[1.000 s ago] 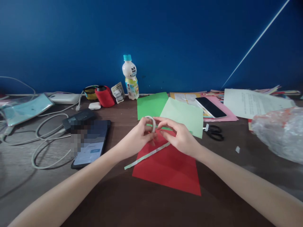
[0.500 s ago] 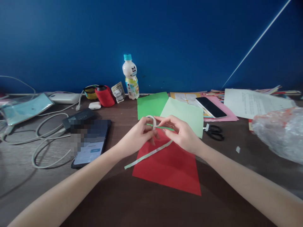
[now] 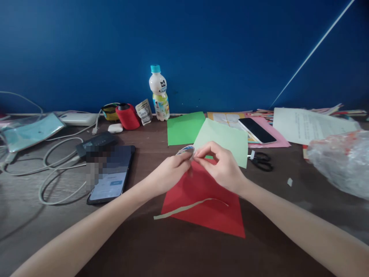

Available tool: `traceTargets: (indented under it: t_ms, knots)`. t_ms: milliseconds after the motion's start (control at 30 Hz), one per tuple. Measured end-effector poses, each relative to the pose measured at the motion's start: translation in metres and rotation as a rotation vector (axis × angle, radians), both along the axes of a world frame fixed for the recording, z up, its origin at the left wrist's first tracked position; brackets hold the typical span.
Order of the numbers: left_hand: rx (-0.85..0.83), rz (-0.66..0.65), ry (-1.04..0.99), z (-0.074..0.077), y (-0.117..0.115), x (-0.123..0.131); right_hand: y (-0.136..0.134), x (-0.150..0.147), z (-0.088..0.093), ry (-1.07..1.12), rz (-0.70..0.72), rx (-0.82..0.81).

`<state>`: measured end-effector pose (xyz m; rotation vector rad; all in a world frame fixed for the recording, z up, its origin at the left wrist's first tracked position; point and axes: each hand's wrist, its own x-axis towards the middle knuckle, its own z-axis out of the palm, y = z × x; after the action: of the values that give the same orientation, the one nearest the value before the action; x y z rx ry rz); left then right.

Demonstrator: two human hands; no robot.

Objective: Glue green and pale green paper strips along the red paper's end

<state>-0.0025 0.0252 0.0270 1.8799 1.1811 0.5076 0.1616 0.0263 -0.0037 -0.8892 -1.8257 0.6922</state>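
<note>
My left hand [image 3: 171, 173] is closed on a roll of tape [image 3: 186, 149], a thin ring with bluish print on its inner side. The thumb and fingertips of my right hand [image 3: 219, 165] pinch together at the roll's right edge, where the end of the tape seems to be; fingers hide the exact contact. Below both hands lies a red paper sheet [image 3: 204, 215]. A narrow, pale green paper strip [image 3: 184, 208] rests across it, its left end past the sheet's edge and its right end thin and curled.
Behind the hands lie a green sheet [image 3: 184, 129] and a pale green sheet [image 3: 227, 140]. Black-handled scissors [image 3: 262, 161] and bubble wrap [image 3: 343, 165] are to the right, a phone [image 3: 111, 181] and cables to the left. A bottle [image 3: 159, 94] stands by the blue wall.
The paper strip has dropped from near my right fingers onto the red sheet, closer to me. The tape roll has tilted to show its inside, and my right fingers have closed at its edge.
</note>
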Motion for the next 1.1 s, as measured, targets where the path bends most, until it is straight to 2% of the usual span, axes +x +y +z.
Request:
traceTargets:
  t_ms: [100,233,333,400,467,533,600,667,733,833,867,933,1000,1067,1100]
  knots:
    - [-0.041,-0.016,-0.025,0.000,0.000,0.000,0.000,0.001,0.000,0.048,0.047,-0.083]
    - [-0.097,-0.042,-0.150,-0.002,0.007,-0.006,0.003,0.006,0.008,0.202,0.204,-0.198]
    - [-0.011,-0.024,-0.083,-0.002,0.016,-0.014,0.002,0.009,0.019,0.209,0.284,-0.277]
    - [0.173,0.027,0.139,-0.003,0.023,-0.019,-0.002,0.009,0.025,0.041,0.323,-0.337]
    - [0.357,0.111,0.414,-0.006,0.029,-0.024,-0.010,0.006,0.028,-0.250,0.389,-0.374]
    - [0.463,0.164,0.635,-0.011,0.032,-0.027,-0.020,0.001,0.028,-0.585,0.472,-0.339]
    - [0.500,0.156,0.772,-0.016,0.033,-0.030,-0.029,-0.004,0.023,-0.832,0.489,-0.213]
    - [0.529,0.121,0.831,-0.019,0.033,-0.032,-0.034,-0.006,0.018,-0.943,0.496,-0.098]
    - [0.584,0.108,0.836,-0.019,0.032,-0.032,-0.036,-0.006,0.015,-0.962,0.523,-0.056]
    - [0.661,0.150,0.702,-0.015,0.030,-0.028,-0.034,-0.004,0.017,-0.943,0.560,-0.040]
    - [0.620,0.153,0.598,-0.013,0.029,-0.025,-0.034,-0.005,0.020,-0.942,0.560,-0.011]
    - [0.372,0.079,0.321,-0.012,0.025,-0.019,-0.036,-0.006,0.026,-0.946,0.548,0.094]
    - [0.010,-0.106,0.084,-0.012,0.019,-0.013,-0.040,-0.009,0.031,-0.939,0.523,0.217]
    - [-0.215,-0.289,-0.038,-0.014,0.011,-0.008,-0.046,-0.012,0.034,-0.918,0.513,0.300]
    - [-0.306,-0.332,-0.089,-0.015,0.006,-0.006,-0.049,-0.013,0.034,-0.904,0.518,0.325]
